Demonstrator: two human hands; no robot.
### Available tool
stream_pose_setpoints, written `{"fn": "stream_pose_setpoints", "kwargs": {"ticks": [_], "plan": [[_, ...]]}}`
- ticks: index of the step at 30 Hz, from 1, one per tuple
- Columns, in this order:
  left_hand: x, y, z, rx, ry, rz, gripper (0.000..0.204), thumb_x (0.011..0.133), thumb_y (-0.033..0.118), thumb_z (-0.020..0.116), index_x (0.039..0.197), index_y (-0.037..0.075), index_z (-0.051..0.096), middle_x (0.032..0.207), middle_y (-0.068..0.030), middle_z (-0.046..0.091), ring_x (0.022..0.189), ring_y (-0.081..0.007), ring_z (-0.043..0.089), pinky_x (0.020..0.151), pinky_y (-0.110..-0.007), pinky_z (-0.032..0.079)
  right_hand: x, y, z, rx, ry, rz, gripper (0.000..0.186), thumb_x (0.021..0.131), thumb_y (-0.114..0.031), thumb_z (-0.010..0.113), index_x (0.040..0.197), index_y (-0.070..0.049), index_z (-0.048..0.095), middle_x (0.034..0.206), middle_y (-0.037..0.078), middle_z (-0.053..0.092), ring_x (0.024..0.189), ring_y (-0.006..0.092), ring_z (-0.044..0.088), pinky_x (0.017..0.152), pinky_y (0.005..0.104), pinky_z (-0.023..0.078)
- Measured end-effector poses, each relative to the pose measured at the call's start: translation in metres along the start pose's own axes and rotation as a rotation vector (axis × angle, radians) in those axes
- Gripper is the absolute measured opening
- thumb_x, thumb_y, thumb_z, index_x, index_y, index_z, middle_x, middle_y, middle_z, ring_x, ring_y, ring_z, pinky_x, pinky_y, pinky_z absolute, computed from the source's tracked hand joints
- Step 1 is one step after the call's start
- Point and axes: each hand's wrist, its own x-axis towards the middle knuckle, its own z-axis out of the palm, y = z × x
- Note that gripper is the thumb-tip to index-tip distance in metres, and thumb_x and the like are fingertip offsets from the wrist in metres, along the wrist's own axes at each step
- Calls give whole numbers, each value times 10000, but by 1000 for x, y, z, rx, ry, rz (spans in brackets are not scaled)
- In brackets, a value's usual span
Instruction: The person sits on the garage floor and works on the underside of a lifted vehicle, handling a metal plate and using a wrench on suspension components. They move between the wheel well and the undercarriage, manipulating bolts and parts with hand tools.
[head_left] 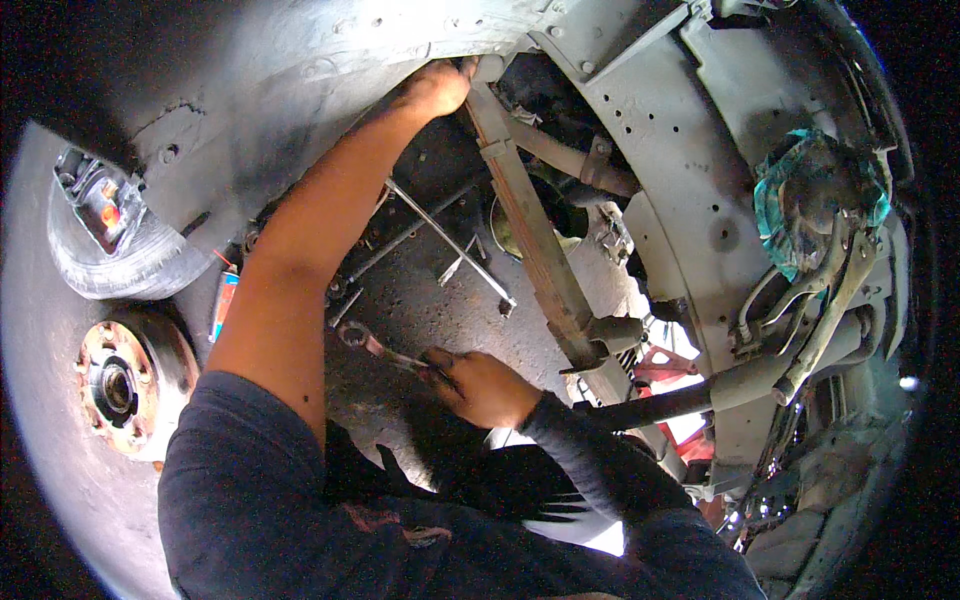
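My left hand (440, 90) reaches up to the far end of a leaf spring (530, 220). Its fingers are curled beside the rounded spring eye (488, 68) and partly hidden, so what they grip does not show. Lower down, my right hand (485, 388) is closed around the shaft of a ring wrench (390, 352). The wrench's ring end (352, 335) points left, above the floor and apart from the spring.
A cross-shaped lug wrench (450, 235) lies on the dirty floor beside a round container (545, 215). At left are a rusty wheel hub (130, 385) and a tire (110, 250). A red stand (668, 370) and teal plastic wrap (775, 215) are at right, near the frame rail (670, 190).
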Motion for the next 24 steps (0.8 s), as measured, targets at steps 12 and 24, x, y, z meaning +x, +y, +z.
{"fn": "stream_pose_setpoints", "kwargs": {"ticks": [12, 24], "plan": [[-6, 27, -31, -636, -337, -603, 605, 1040, 491, 406, 1423, 33, 504, 1393, -255, 575, 1288, -422, 547, 1112, -529, 399, -7, -4, 34, -14, -36, -37, 470, 979, -203, 562, 1398, -5, 486, 997, 299, 681, 940, 479, 664, 857, 540, 533], [7, -2, -18, 19, -76, -76, 568, 1060, 419, 379, 1461, 28, 470, 1531, -232, 447, 1418, -417, 414, 1189, -492, 319, -2, -13, 36, 62, -89, -76, 430, 956, -189, 563, 1348, -24, 502, 881, 291, 679, 849, 489, 663, 770, 585, 527]]}}
